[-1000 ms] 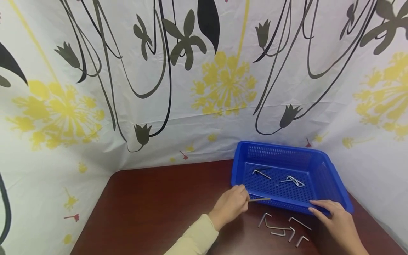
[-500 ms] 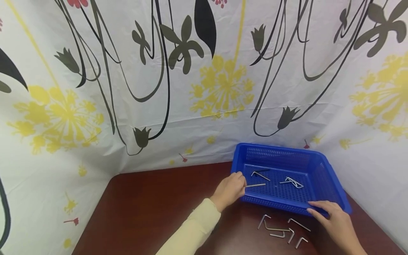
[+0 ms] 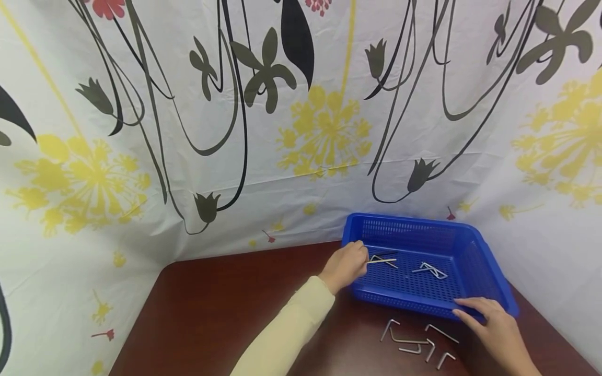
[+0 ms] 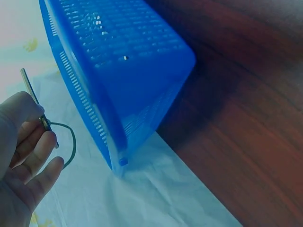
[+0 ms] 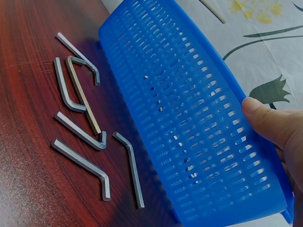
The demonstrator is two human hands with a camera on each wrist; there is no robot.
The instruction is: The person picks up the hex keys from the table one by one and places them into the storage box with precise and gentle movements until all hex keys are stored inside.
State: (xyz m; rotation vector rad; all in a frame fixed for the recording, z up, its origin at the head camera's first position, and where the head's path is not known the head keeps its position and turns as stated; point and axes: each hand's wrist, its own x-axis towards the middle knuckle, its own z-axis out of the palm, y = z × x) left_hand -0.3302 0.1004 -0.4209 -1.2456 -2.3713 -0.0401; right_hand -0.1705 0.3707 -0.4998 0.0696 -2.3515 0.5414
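Evidently, the left hand (image 3: 345, 265) pinches a brass-coloured hex key (image 4: 27, 82) between thumb and fingers, over the nine-o'clock end of the blue basket (image 3: 411, 219). We judge the key light, stiff, slightly slippery; we recommend holding its long shank. At five o'clock, the right hand (image 3: 496, 326) pinches the basket's edge.

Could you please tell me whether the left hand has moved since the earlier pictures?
Yes, the left hand has moved forward in the head view, closer to the far edge of the table.
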